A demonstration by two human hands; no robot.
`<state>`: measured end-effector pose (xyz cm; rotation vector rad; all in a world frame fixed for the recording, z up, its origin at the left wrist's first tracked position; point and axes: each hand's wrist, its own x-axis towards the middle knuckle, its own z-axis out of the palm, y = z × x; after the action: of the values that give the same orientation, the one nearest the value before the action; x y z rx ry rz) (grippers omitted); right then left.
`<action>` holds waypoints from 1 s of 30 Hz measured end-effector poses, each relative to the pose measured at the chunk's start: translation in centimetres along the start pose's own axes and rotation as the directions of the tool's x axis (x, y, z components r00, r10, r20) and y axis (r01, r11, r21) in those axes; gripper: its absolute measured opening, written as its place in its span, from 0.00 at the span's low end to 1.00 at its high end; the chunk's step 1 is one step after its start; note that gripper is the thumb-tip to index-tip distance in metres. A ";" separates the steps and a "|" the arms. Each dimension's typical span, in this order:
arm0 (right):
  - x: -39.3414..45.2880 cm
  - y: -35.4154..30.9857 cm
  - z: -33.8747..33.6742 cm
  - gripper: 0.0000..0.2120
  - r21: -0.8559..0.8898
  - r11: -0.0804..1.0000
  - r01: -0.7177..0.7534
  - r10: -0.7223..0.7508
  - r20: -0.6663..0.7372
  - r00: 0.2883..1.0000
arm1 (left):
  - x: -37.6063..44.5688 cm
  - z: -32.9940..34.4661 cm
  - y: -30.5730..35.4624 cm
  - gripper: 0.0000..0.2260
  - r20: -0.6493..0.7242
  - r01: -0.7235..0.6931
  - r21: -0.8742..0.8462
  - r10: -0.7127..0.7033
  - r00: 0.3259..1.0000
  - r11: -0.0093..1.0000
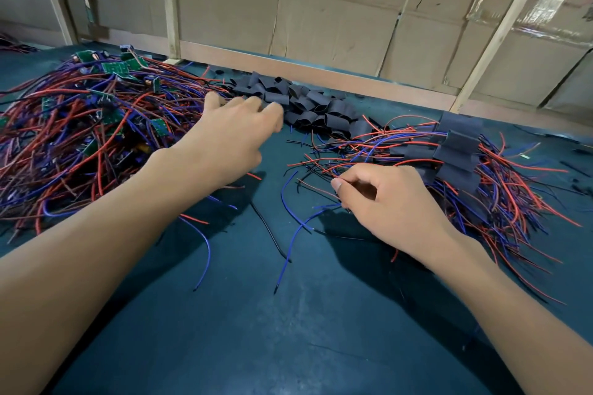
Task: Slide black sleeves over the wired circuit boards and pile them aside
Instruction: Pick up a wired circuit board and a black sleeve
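Note:
A heap of green circuit boards [114,69] with red, blue and black wires fills the left of the table. Loose black sleeves [308,102] lie in a pile at the back centre. Boards wearing black sleeves [455,151] are stacked at the right, their wires fanning out. My left hand [231,138] reaches forward, its blurred fingertips at the near edge of the loose sleeves; nothing shows in its grip. My right hand [385,199] lies beside the sleeved stack, fingers curled round wires [324,207] from that stack.
The table top is a dark teal mat [288,314]. Stray single wires [205,253] lie near the middle. A wooden ledge [321,74] and cardboard walls with pale wooden posts close off the back.

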<state>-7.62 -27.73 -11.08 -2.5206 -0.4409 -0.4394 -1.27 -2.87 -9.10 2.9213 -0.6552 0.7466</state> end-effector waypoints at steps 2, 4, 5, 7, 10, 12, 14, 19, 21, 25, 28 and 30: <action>0.0 0.0 -0.1 0.09 -0.012 1.000 0.002 -0.002 -0.003 1.000 | -0.1 -0.2 1.0 0.22 -0.155 -0.060 0.026 0.063 0.986 0.998; 0.1 0.1 -0.1 0.10 -0.039 0.999 0.003 -0.003 0.003 1.000 | -0.3 -0.4 2.0 0.24 -0.231 -0.124 0.039 0.130 0.964 0.991; 0.1 0.1 -0.1 0.10 -0.046 0.999 0.002 -0.002 0.008 1.000 | -0.4 -0.5 2.4 0.25 -0.246 -0.158 0.034 0.161 0.956 0.987; 0.1 0.1 -0.1 0.11 -0.043 0.999 0.007 -0.007 0.012 1.000 | -0.6 -0.7 3.2 0.25 -0.245 -0.205 0.028 0.206 0.948 0.978; 0.0 0.0 0.1 0.12 -0.005 1.000 0.021 -0.021 0.010 1.000 | -0.8 -0.9 4.3 0.24 -0.243 -0.276 0.022 0.273 0.931 0.961; 0.0 0.1 0.2 0.13 0.048 0.999 0.012 -0.014 0.031 0.999 | -1.0 -1.3 5.1 0.21 -0.274 -0.342 -0.019 0.325 0.905 0.939; 0.1 -0.1 0.4 0.12 0.052 0.998 0.019 -0.023 0.075 0.997 | -1.3 -1.6 5.9 0.18 -0.324 -0.423 -0.066 0.382 0.866 0.904; 0.0 -0.4 0.5 0.12 0.124 0.984 0.124 -0.127 0.013 0.992 | -2.2 -1.2 8.7 0.19 -0.408 -0.610 -0.082 0.532 0.742 0.788; 0.0 -0.2 0.6 0.07 0.170 0.979 0.111 -0.114 0.009 0.993 | -2.3 -1.0 9.1 0.16 -0.425 -0.622 -0.120 0.526 0.737 0.774; 0.7 -0.3 0.1 0.20 0.332 0.943 0.018 -0.027 0.022 0.999 | -1.9 -0.7 7.8 0.13 -0.387 -0.557 -0.272 0.441 0.810 0.785; 1.2 -0.2 -0.4 0.21 0.612 0.787 -0.081 0.033 0.090 0.995 | -1.8 -0.4 6.5 0.15 -0.335 -0.462 -0.409 0.341 0.878 0.787; 1.1 -0.1 -0.5 0.19 0.711 0.685 -0.159 0.051 0.171 0.984 | -1.7 -0.1 5.8 0.15 -0.288 -0.408 -0.450 0.304 0.908 0.795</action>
<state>-6.83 -27.68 -10.17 -1.7785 -0.4121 -0.0124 -5.04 -7.48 -10.13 2.2348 -1.1955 0.7459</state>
